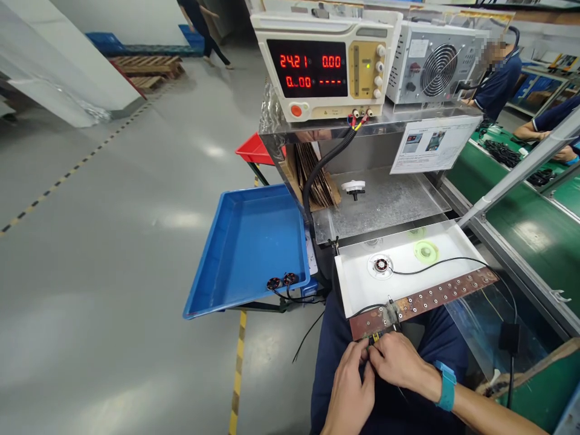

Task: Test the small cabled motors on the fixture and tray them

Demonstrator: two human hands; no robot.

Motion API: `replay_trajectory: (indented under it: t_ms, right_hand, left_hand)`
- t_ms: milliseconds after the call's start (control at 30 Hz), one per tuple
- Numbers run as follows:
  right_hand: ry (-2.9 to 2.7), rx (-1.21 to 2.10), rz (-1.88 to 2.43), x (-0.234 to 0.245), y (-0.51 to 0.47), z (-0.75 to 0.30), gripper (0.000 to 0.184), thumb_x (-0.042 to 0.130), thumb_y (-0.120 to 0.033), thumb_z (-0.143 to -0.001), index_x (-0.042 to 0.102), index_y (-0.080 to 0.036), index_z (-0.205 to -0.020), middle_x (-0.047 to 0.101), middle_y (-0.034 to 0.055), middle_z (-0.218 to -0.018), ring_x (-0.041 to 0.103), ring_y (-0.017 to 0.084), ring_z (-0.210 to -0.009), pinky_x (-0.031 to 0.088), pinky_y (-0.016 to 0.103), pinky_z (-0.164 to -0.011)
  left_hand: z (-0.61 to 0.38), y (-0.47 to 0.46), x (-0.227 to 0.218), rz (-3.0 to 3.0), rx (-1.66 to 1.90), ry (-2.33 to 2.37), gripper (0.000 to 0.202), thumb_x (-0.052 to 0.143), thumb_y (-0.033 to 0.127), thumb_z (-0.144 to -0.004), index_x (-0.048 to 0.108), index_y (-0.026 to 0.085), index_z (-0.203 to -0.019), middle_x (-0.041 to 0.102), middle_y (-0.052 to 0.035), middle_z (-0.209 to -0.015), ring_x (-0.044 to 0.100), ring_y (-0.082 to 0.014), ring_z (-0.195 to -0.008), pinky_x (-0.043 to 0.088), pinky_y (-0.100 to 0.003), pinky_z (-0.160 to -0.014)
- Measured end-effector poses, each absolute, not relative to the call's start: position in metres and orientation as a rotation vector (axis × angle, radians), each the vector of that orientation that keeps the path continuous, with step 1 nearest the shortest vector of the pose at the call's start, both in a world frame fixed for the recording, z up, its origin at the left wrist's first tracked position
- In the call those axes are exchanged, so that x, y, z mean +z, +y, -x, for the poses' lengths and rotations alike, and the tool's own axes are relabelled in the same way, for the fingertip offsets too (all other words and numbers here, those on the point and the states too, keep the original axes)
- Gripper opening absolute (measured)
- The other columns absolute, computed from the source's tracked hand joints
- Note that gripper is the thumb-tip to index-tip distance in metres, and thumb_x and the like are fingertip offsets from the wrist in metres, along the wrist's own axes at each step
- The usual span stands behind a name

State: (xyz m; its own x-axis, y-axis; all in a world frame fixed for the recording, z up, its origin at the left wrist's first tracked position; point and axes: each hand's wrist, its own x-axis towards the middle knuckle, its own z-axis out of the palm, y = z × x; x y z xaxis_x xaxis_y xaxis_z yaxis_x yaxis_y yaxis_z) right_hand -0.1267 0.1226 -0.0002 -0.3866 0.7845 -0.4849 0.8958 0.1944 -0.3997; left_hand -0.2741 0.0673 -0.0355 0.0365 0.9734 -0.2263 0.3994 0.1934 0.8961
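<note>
Two bare hands meet at the near edge of the scene, narrowed to a pinch: the left hand [350,383] and the right hand [399,361] both hold a small black-and-yellow part [375,338], mostly covered by the fingers. A teal watch [446,385] circles the right wrist. The part is at the near left end of a brown strip [446,291] dotted with metal studs. Just beyond that strip lies a white board [356,281], carrying a small round motor [381,264] left of a pale green ring [426,252]; a black cable [446,260] runs right from the motor. To the left, a blue tray [256,238] holds two dark motors [281,281] near its near right corner. Farther, a white-and-black part [354,187] rests on a metal shelf [389,199], right of some cardboard sheets [312,175]. Above stands a power supply [312,66] showing 24.21 in red digits, with a grey machine [408,72] to its right. At the far left, a person [199,21] is on the floor near wooden pallets [151,66].
</note>
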Motion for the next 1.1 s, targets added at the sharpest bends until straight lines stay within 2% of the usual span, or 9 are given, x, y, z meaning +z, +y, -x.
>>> replay_trajectory:
  t_ms: [67,167,300,467,600,767,833,967,1100]
  right_hand:
    - [2.389,-0.907,-1.609,0.003,0.117,0.123,0.044,0.037,-0.028,-0.102,0.072,-0.016,-0.079,0.076,0.0097,-0.081,0.070,0.018,-0.070,0.022,0.034,-0.061]
    - [2.514,-0.881,-1.603,0.008,0.105,0.116,0.046,0.029,-0.034,-0.107,0.066,-0.017,-0.087,0.073,0.0068,-0.078,0.067,0.017,-0.066,0.020,0.035,-0.062]
    - [2.598,-0.948,-1.554,0.011,0.095,0.113,0.038,0.031,-0.032,-0.108,0.062,-0.018,-0.092,0.072,0.0051,-0.080,0.066,0.016,-0.068,0.020,0.034,-0.063]
    - [2.645,-0.915,-1.545,0.011,0.089,0.114,0.036,0.032,-0.030,-0.107,0.060,-0.018,-0.088,0.069,0.0041,-0.079,0.063,0.015,-0.067,0.020,0.033,-0.063]
    - [2.657,-0.823,-1.574,0.009,0.080,0.114,0.039,0.032,-0.031,-0.107,0.059,-0.018,-0.082,0.067,0.0039,-0.073,0.062,0.016,-0.063,0.017,0.035,-0.062]
    - [2.540,-0.898,-1.729,0.002,0.074,0.115,0.038,0.033,-0.033,-0.107,0.061,-0.017,-0.088,0.069,0.0049,-0.073,0.064,0.017,-0.062,0.018,0.034,-0.060]
    - [2.463,-0.936,-1.814,-0.002,0.077,0.116,0.040,0.032,-0.033,-0.107,0.062,-0.017,-0.087,0.069,0.0054,-0.072,0.066,0.017,-0.063,0.019,0.034,-0.061]
    - [2.320,-1.035,-1.880,-0.008,0.087,0.117,0.045,0.033,-0.032,-0.107,0.064,-0.017,-0.078,0.071,0.0073,-0.073,0.069,0.017,-0.070,0.022,0.033,-0.062]
    - [2.241,-1.081,-1.909,-0.011,0.092,0.119,0.044,0.036,-0.030,-0.105,0.068,-0.016,-0.079,0.074,0.0079,-0.078,0.070,0.017,-0.072,0.025,0.031,-0.063]
  left_hand:
    - [0.278,0.070,-0.033,-1.245,0.829,1.549,0.036,0.048,0.038,-0.095,0.069,0.018,-0.116,0.072,-0.0127,-0.109,0.069,-0.0252,-0.097,0.057,-0.041,-0.088]
    - [0.282,0.074,-0.030,-0.992,0.904,1.515,0.046,0.052,0.056,-0.094,0.071,0.016,-0.109,0.074,-0.0098,-0.092,0.068,-0.0221,-0.081,0.056,-0.035,-0.076]
    - [0.280,0.076,-0.025,-0.735,0.934,1.327,0.053,0.061,0.065,-0.088,0.070,0.013,-0.090,0.063,-0.0024,-0.070,0.054,-0.0129,-0.063,0.043,-0.023,-0.056]
    - [0.280,0.077,-0.019,-0.656,0.940,1.278,0.044,0.068,0.058,-0.085,0.064,0.015,-0.082,0.059,0.0002,-0.070,0.048,-0.0100,-0.061,0.037,-0.021,-0.055]
    - [0.288,0.082,-0.019,-0.871,0.870,1.309,0.033,0.064,0.046,-0.088,0.063,0.015,-0.077,0.059,0.0000,-0.071,0.051,-0.0121,-0.066,0.041,-0.023,-0.062]
    - [0.293,0.092,-0.028,-1.178,0.755,1.409,0.030,0.056,0.038,-0.092,0.062,0.016,-0.072,0.063,-0.0015,-0.070,0.056,-0.0147,-0.067,0.043,-0.025,-0.063]
    - [0.292,0.092,-0.033,-1.220,0.761,1.428,0.030,0.054,0.040,-0.095,0.066,0.017,-0.080,0.068,-0.0034,-0.076,0.062,-0.0170,-0.072,0.048,-0.027,-0.067]
    - [0.287,0.082,-0.041,-1.317,0.871,1.553,0.029,0.050,0.042,-0.099,0.068,0.020,-0.106,0.073,-0.0088,-0.104,0.069,-0.0218,-0.091,0.055,-0.033,-0.080]
    - [0.281,0.068,-0.040,-1.414,0.895,1.590,0.026,0.046,0.036,-0.102,0.068,0.022,-0.104,0.072,-0.0072,-0.104,0.070,-0.0208,-0.093,0.057,-0.032,-0.077]
